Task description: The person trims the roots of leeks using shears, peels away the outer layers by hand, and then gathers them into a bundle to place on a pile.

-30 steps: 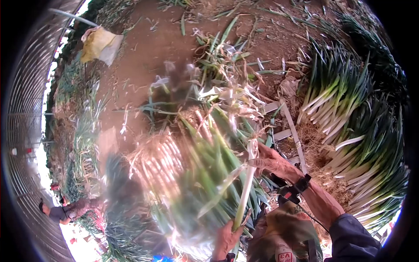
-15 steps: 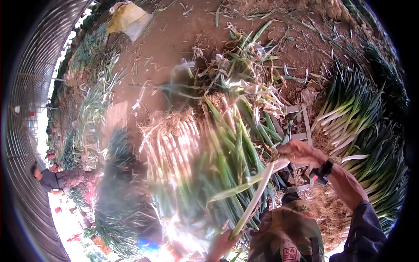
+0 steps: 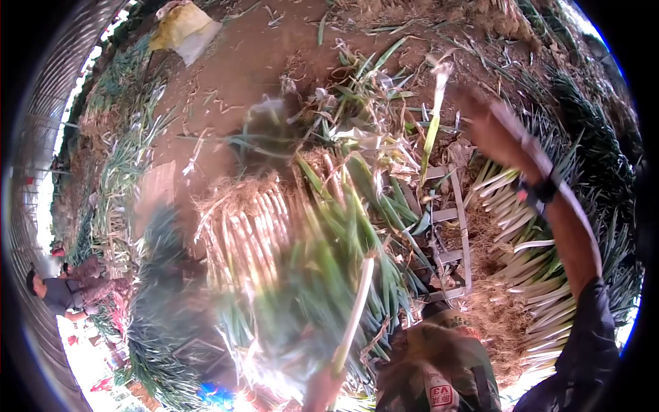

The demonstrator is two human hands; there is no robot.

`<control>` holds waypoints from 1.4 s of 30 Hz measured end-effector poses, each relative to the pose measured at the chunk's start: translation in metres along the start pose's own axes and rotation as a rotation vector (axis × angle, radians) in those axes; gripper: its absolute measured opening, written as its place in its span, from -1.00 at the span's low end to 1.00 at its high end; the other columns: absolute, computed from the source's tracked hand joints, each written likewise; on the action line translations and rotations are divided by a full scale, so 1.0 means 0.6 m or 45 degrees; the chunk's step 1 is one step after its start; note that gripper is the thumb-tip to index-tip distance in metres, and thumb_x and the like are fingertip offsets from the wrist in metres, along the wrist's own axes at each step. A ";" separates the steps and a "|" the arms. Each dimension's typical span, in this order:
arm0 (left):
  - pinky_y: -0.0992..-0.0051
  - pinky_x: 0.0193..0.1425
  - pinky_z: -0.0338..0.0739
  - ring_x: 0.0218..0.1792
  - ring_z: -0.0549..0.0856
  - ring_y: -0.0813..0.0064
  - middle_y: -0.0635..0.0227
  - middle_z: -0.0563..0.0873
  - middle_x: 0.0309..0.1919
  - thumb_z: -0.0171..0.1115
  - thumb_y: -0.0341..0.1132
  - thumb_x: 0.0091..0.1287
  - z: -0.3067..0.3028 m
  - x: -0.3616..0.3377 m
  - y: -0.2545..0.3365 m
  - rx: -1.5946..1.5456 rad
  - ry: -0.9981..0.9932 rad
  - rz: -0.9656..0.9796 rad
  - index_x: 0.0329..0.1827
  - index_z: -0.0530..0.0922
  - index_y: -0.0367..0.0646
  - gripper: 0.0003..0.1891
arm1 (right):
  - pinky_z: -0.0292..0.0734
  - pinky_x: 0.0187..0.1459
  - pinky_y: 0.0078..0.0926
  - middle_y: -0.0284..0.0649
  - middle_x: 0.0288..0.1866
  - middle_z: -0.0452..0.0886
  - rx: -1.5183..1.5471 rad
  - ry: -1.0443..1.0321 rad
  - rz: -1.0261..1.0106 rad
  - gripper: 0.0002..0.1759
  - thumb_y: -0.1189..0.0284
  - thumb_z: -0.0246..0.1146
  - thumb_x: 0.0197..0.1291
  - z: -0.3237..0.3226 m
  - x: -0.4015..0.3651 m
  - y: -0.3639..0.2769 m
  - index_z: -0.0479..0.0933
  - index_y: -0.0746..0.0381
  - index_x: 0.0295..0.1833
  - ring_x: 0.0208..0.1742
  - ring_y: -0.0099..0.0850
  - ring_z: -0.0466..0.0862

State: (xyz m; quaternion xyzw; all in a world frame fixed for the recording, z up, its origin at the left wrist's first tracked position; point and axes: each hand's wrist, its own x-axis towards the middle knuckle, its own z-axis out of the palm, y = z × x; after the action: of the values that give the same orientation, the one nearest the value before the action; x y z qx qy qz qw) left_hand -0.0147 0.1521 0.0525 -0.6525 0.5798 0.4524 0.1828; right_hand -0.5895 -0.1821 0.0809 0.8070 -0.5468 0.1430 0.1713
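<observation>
In the lower middle, my left hand point(image 3: 324, 386), blurred, is closed around the green end of a long green onion point(image 3: 355, 312); its white end points up and away. My right hand point(image 3: 495, 134) is at the upper right with a watch on the wrist, its fingers smeared by motion. To its left, a stripped outer leaf point(image 3: 434, 117), pale at the top and yellow-green below, appears in the air apart from the hand. Beyond my left hand lies a row of green onions point(image 3: 250, 226) with roots pointing away, beside looser green onions point(image 3: 350, 220).
Peeled leaves point(image 3: 371, 130) are heaped on the soil ahead. A slatted frame point(image 3: 461, 233) stands at centre right, with many green onions point(image 3: 522, 275) stacked beyond it. Another person point(image 3: 62, 292) is at far left. A yellow-and-white sack point(image 3: 185, 31) lies at the top left.
My right hand has swung up and away from the green onion, and the stripped leaf is now separate from it. My left hand still holds the green onion, slightly lower left.
</observation>
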 end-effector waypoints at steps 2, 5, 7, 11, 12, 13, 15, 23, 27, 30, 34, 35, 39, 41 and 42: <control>0.06 -0.23 0.64 -0.34 0.77 -0.06 0.02 0.76 -0.37 0.34 0.01 0.35 -0.032 0.025 0.077 0.050 0.122 0.068 -0.06 0.61 -0.16 -0.61 | 0.69 -0.17 -0.52 -0.06 0.24 0.47 0.557 -0.173 -0.085 -0.37 0.48 0.34 0.23 -0.010 -0.039 -0.136 0.29 0.23 0.39 -0.03 -0.32 0.70; 0.02 -0.35 0.60 -0.41 0.74 0.00 0.14 0.72 -0.42 0.34 -0.05 0.35 -0.019 0.071 0.114 0.236 0.347 0.259 -0.20 0.61 -0.08 -0.72 | 0.66 -0.07 -0.49 -0.16 -0.01 0.66 0.782 -0.291 -0.333 -0.48 0.38 0.43 0.15 -0.030 -0.113 -0.299 0.51 0.29 0.22 -0.06 -0.36 0.67; 0.02 -0.37 0.59 -0.45 0.72 0.03 0.18 0.70 -0.45 0.37 -0.13 0.31 -0.025 0.098 0.168 0.293 0.391 0.448 -0.23 0.60 -0.05 -0.78 | 0.62 0.01 -0.46 -0.29 -0.12 0.65 0.666 -0.343 -0.484 -0.50 0.37 0.45 0.14 -0.043 -0.151 -0.378 0.53 0.25 0.18 -0.06 -0.41 0.65; 0.09 -0.17 0.57 -0.31 0.72 0.11 0.25 0.71 -0.32 0.37 -0.27 0.25 -0.048 0.125 0.266 0.370 0.299 0.729 -0.18 0.59 -0.07 -0.83 | 0.53 -0.43 -0.52 -0.37 -0.46 0.53 0.857 -0.533 -0.395 -0.77 0.30 0.41 0.24 -0.024 -0.243 -0.443 0.50 0.15 -0.22 -0.44 -0.49 0.54; 0.10 -0.10 0.55 -0.23 0.70 0.13 0.25 0.69 -0.25 0.37 -0.29 0.24 -0.051 0.126 0.285 0.384 0.403 0.789 -0.13 0.59 -0.09 -0.80 | 0.45 -0.60 -0.53 -0.37 -0.53 0.52 0.979 -0.480 -0.353 -0.77 0.30 0.43 0.25 -0.012 -0.267 -0.442 0.50 0.11 -0.29 -0.57 -0.49 0.47; 0.12 -0.03 0.52 -0.15 0.69 0.15 0.25 0.68 -0.18 0.37 -0.31 0.22 -0.053 0.124 0.302 0.396 0.507 0.848 -0.08 0.59 -0.11 -0.76 | 0.45 -0.60 -0.50 -0.36 -0.53 0.51 1.045 -0.599 -0.275 -0.77 0.31 0.41 0.27 -0.024 -0.275 -0.432 0.50 0.12 -0.30 -0.59 -0.49 0.46; 0.12 0.13 0.45 0.07 0.59 0.19 0.23 0.61 0.01 0.34 -0.40 0.22 -0.046 0.115 0.319 0.383 0.696 0.967 0.10 0.56 -0.17 -0.63 | 0.40 -0.64 -0.41 -0.35 -0.56 0.48 1.081 -0.752 -0.145 -0.78 0.30 0.38 0.30 -0.035 -0.305 -0.419 0.51 0.16 -0.28 -0.65 -0.46 0.40; 0.06 -0.09 0.64 -0.18 0.73 -0.04 0.09 0.74 -0.17 0.35 -0.31 0.30 0.100 0.106 0.239 -0.053 0.364 0.806 0.12 0.60 -0.08 -0.67 | 0.61 -0.43 -0.30 -0.15 -0.34 0.66 1.656 -1.295 0.548 -0.62 0.19 0.39 0.33 -0.076 -0.377 -0.356 0.57 0.31 -0.03 -0.44 -0.31 0.68; 0.09 0.10 0.63 0.02 0.72 -0.04 0.05 0.74 0.01 0.34 -0.25 0.32 0.171 0.135 0.156 -0.181 0.149 0.559 0.14 0.61 -0.12 -0.65 | 0.59 -0.43 -0.46 -0.27 -0.38 0.64 1.707 -1.423 0.953 -0.58 0.17 0.36 0.37 -0.108 -0.373 -0.304 0.62 0.31 0.09 -0.42 -0.48 0.66; 0.08 0.19 0.56 0.04 0.70 -0.06 0.04 0.73 0.04 0.23 -0.27 0.36 0.106 0.129 0.211 -0.216 -0.182 0.308 0.46 0.47 -0.07 -0.44 | 0.42 -0.56 -0.57 -0.38 -0.53 0.57 1.756 -1.352 1.321 -0.61 0.16 0.39 0.34 -0.149 -0.364 -0.236 0.67 0.31 -0.05 -0.57 -0.61 0.53; 0.16 0.19 0.55 0.03 0.68 0.05 0.10 0.73 -0.07 0.19 -0.28 0.33 0.127 0.150 0.201 0.098 -0.070 0.495 0.37 0.59 0.02 -0.50 | 0.42 -0.54 -0.61 -0.40 -0.53 0.56 1.746 -0.877 1.510 -0.66 0.23 0.37 0.35 -0.186 -0.420 -0.125 0.61 0.33 -0.21 -0.56 -0.66 0.54; 0.19 0.25 0.54 0.05 0.69 0.11 0.08 0.73 -0.05 0.26 -0.29 0.27 0.159 0.167 0.169 -0.023 0.040 0.597 0.34 0.62 0.01 -0.49 | 0.41 -0.55 -0.61 -0.41 -0.54 0.55 1.671 -0.774 1.592 -0.68 0.24 0.36 0.35 -0.205 -0.423 -0.099 0.60 0.34 -0.23 -0.56 -0.66 0.53; 0.03 0.08 0.56 0.06 0.65 -0.16 -0.11 0.71 0.00 0.18 -0.21 0.43 0.199 0.177 0.153 0.343 0.016 0.628 0.10 0.63 -0.28 -0.66 | 0.35 -0.61 -0.63 -0.43 -0.55 0.55 1.393 -0.251 2.002 -0.74 0.29 0.34 0.33 -0.251 -0.486 -0.002 0.61 0.30 -0.24 -0.61 -0.65 0.50; -0.01 0.08 0.54 0.04 0.63 -0.22 -0.16 0.69 -0.04 0.16 -0.19 0.45 0.190 0.170 0.192 0.202 -0.095 0.496 0.08 0.61 -0.28 -0.66 | 0.31 -0.66 -0.61 -0.41 -0.55 0.56 1.282 0.071 2.152 -0.78 0.35 0.33 0.34 -0.267 -0.505 0.041 0.63 0.31 -0.23 -0.66 -0.64 0.47; -0.03 0.07 0.53 0.02 0.63 -0.24 -0.16 0.69 -0.06 0.16 -0.17 0.46 0.187 0.172 0.205 0.236 -0.172 0.474 0.08 0.61 -0.28 -0.65 | 0.37 -0.65 -0.60 -0.38 -0.54 0.56 1.217 0.147 2.173 -0.79 0.37 0.31 0.33 -0.264 -0.540 0.073 0.63 0.33 -0.22 -0.66 -0.62 0.49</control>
State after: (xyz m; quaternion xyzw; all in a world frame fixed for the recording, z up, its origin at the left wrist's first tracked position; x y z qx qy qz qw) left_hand -0.1790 0.1446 -0.0541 -0.4829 0.7157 0.4658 0.1937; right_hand -0.7540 0.1413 0.0931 0.1166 -0.8221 0.4646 -0.3079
